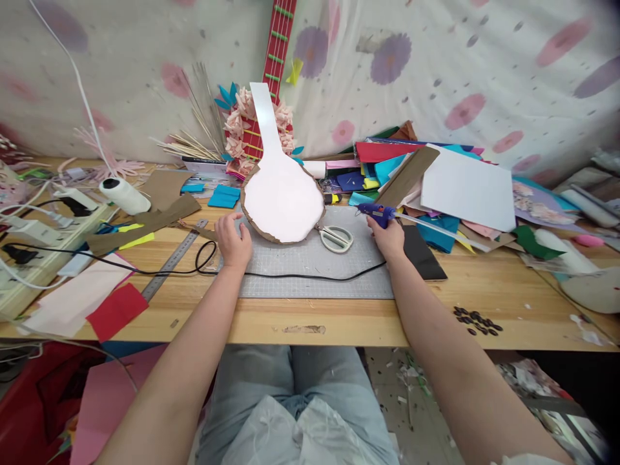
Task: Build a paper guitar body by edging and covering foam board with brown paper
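Observation:
My right hand (389,239) is closed round a blue hot glue gun (378,213) at the right side of the grey cutting mat (310,268). A long translucent glue stick (443,231) sticks out of the gun's back. My left hand (234,240) rests at the mat's left edge, fingers loosely bent and apart, with nothing seen in it. Just right of it is a white guitar-shaped cutout (283,197) with a brown cardboard edge. Its neck points away from me. Pale-handled scissors (336,239) lie beside the cutout, blades hidden beneath it.
A red guitar model (252,139) with pink trim stands behind. A black cable (300,277) crosses the mat. A steel ruler (174,258), thread spool (124,195) and power strip (46,258) lie left. Coloured sheets (387,165), a white board (467,187) and dark beads (477,320) lie right.

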Demonstrator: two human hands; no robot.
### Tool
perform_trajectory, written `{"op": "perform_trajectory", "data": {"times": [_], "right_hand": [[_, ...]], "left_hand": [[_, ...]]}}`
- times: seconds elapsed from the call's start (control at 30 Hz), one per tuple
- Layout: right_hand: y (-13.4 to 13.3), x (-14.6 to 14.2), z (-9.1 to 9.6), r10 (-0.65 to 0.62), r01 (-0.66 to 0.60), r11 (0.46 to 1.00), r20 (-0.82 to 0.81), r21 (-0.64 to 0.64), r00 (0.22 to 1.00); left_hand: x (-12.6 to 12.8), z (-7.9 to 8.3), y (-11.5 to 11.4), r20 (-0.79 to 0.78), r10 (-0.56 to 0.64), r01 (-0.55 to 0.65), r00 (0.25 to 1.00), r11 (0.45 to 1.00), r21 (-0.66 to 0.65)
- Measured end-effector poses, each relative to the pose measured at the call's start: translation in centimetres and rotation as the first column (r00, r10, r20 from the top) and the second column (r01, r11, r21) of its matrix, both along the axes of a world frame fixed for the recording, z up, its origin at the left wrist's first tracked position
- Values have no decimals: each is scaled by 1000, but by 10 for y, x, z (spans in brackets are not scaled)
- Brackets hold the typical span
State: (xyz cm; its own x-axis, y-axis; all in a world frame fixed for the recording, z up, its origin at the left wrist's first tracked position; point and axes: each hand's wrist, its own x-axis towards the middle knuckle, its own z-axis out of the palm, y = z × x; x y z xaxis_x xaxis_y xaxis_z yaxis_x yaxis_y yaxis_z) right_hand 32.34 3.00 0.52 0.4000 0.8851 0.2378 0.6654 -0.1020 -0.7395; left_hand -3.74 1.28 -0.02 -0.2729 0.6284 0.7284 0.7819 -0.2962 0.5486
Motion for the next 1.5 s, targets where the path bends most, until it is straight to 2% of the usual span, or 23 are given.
{"op": "perform_trajectory", "data": {"times": [0.1,0.17,0.23,0.33,0.4,0.47,0.53,0.57,0.63,0.7,0.8,0.9,1.17,1.5], "right_hand": [[0,-1,-2,-112,127,986,143,-105,983],[-4,-5,1,-90,116,988,227,-104,970],[-12,-7,5,-125,156,985,334,-68,934],[-28,-7,13,-156,221,972,480,-82,863],[-36,-12,17,-39,138,978,521,-154,853],[-39,-27,19,144,-60,982,499,-180,855],[-36,-54,19,283,-281,957,474,-77,834],[-34,-69,18,333,-373,928,475,-10,815],[-26,-102,13,444,-547,833,491,83,750],[-16,-132,8,508,-639,761,508,112,695],[-2,-161,1,553,-689,717,516,105,654],[8,-173,-3,574,-697,713,503,82,646],[11,-175,-7,589,-686,724,453,72,669],[9,-176,-7,607,-702,708,438,81,663]], "left_hand": [[0,3,-3,-96,-95,91,991,995,-43],[2,4,-6,-200,-194,179,960,980,-89],[4,3,-8,-287,-270,236,919,960,-149],[7,-2,-7,-315,-328,267,890,938,-223],[7,-6,-5,-285,-354,295,891,927,-231],[5,-9,-2,-251,-376,330,892,921,-206],[2,-11,0,-214,-388,358,896,919,-167],[1,-11,1,-188,-388,364,902,919,-151],[-1,-12,2,-126,-372,357,919,925,-129],[-3,-12,3,-77,-356,345,931,931,-121],[-3,-13,5,-70,-363,353,929,928,-122],[-2,-13,6,-76,-374,362,924,923,-133],[0,-14,5,3,-379,375,925,915,-147],[0,-13,4,-28,-365,356,931,920,-167]]}}
